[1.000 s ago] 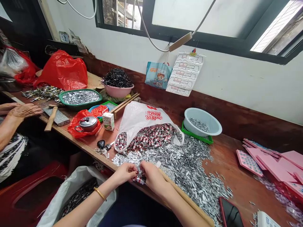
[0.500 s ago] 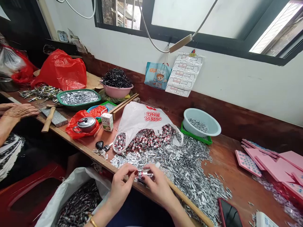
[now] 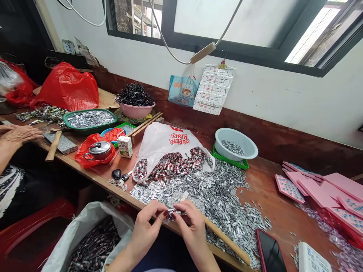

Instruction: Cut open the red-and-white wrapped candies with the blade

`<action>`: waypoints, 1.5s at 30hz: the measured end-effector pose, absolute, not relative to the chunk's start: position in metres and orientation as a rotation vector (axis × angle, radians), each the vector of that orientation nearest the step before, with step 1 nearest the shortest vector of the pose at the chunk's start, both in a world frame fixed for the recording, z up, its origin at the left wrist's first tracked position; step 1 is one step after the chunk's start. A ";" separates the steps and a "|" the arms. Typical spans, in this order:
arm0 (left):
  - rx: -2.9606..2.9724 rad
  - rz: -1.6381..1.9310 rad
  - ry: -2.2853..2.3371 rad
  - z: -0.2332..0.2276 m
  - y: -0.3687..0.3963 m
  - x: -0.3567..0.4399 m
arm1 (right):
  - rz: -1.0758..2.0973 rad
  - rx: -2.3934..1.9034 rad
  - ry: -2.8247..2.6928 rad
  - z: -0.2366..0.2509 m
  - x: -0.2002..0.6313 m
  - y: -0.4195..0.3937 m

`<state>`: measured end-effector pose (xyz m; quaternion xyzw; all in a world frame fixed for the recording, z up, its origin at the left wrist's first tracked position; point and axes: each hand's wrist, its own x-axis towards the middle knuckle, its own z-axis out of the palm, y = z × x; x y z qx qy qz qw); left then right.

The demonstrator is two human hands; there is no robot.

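- Your left hand (image 3: 149,223) is pinching the near-9 o'clock end of a small, silver-toned, roughly cylindrical metal piece (image 3: 171,214) between thumb and forefinger.
- Your right hand (image 3: 193,223) is pinching the same piece from 3 o'clock, thumb and forefinger closing on it.
- You are holding the piece over the table's near edge; whether it is resting on wood, you cannot tell from here.
- A heap of flat, silver-grey metal tabs (image 3: 227,196) is spreading from 12 to 4 o'clock of the piece. A white plastic bag with red lettering (image 3: 172,139) is lying at 12 o'clock.
- Caution: you are gripping with fingertips only. If the smooth surface is slipping, the piece could be dropping past the edge towards your lap, or landing among the tabs and becoming hard to find.
- Caution: a light-brown, round wooden rod (image 3: 227,241) is running towards 4 o'clock, beside your right hand. A bumping wrist could be rolling it and scattering tabs.
- Orientation: the long axis is running roughly from 9 to 3 o'clock, nearly level. Your fingers are covering both ends, so which end is leading is staying unclear.
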<state>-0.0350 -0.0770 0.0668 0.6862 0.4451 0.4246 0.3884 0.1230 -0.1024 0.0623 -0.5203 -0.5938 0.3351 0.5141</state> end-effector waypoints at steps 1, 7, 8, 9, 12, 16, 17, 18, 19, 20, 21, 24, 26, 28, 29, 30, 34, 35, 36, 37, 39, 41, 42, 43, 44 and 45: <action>1.793 1.069 1.109 0.068 -0.078 -0.037 | 0.781 -1.239 -1.443 0.061 0.123 -0.105; 2.052 1.017 0.992 0.073 -0.080 -0.044 | 0.712 -1.146 -1.528 0.058 0.124 -0.114; 2.065 1.015 0.987 0.073 -0.080 -0.044 | 0.709 -1.144 -1.528 0.058 0.124 -0.115; 2.074 1.015 0.985 0.073 -0.080 -0.044 | 0.708 -1.143 -1.524 0.058 0.124 -0.116; 2.094 1.014 0.970 0.074 -0.080 -0.044 | 0.714 -1.147 -1.511 0.058 0.124 -0.116; 2.081 1.054 0.932 0.074 -0.080 -0.046 | 0.765 -1.153 -1.482 0.061 0.124 -0.117; 2.044 1.081 0.936 0.073 -0.081 -0.045 | 0.796 -1.156 -1.454 0.062 0.123 -0.117; 1.988 1.117 0.951 0.071 -0.083 -0.044 | 0.831 -1.158 -1.418 0.061 0.121 -0.118; 1.914 1.156 0.975 0.068 -0.085 -0.042 | 0.865 -1.160 -1.376 0.060 0.119 -0.119; 1.824 1.192 0.998 0.065 -0.087 -0.039 | 0.896 -1.162 -1.332 0.058 0.116 -0.120; 1.722 1.217 1.016 0.061 -0.090 -0.036 | 0.920 -1.164 -1.288 0.054 0.113 -0.122; 1.438 1.188 1.019 0.047 -0.097 -0.029 | 0.981 -1.180 -1.162 0.041 0.105 -0.125; 1.358 1.127 1.043 0.040 -0.097 -0.030 | 1.015 -1.212 -1.182 0.034 0.108 -0.121; 1.363 1.056 1.099 0.036 -0.092 -0.036 | 0.966 -1.297 -1.365 0.035 0.118 -0.107; 1.377 1.023 1.129 0.035 -0.088 -0.040 | 0.888 -1.366 -1.507 0.039 0.125 -0.097; 1.392 0.996 1.158 0.036 -0.084 -0.044 | 0.766 -1.466 -1.647 0.044 0.133 -0.085; 1.455 0.920 1.222 0.037 -0.065 -0.055 | 0.287 -1.898 -2.325 0.066 0.149 -0.028; 1.451 0.903 1.215 0.037 -0.061 -0.056 | 0.281 -1.927 -2.439 0.068 0.148 -0.015; 1.432 0.884 1.199 0.035 -0.057 -0.056 | 0.292 -1.936 -2.536 0.069 0.146 -0.005; 1.398 0.862 1.175 0.033 -0.054 -0.057 | 0.314 -1.920 -2.603 0.069 0.144 0.003; 1.315 0.813 1.126 0.028 -0.048 -0.059 | 0.324 -1.863 -2.703 0.067 0.139 0.011; 1.247 0.764 1.100 0.023 -0.042 -0.062 | 0.294 -1.788 -2.793 0.064 0.138 0.011; 1.226 0.744 1.097 0.020 -0.039 -0.064 | 0.275 -1.748 -2.825 0.063 0.138 0.008; 1.213 0.726 1.098 0.018 -0.037 -0.065 | 0.258 -1.711 -2.847 0.062 0.139 0.005; 1.204 0.708 1.100 0.017 -0.034 -0.065 | 0.242 -1.680 -2.859 0.062 0.140 0.003; 1.199 0.691 1.102 0.015 -0.031 -0.066 | 0.230 -1.658 -2.863 0.062 0.141 0.000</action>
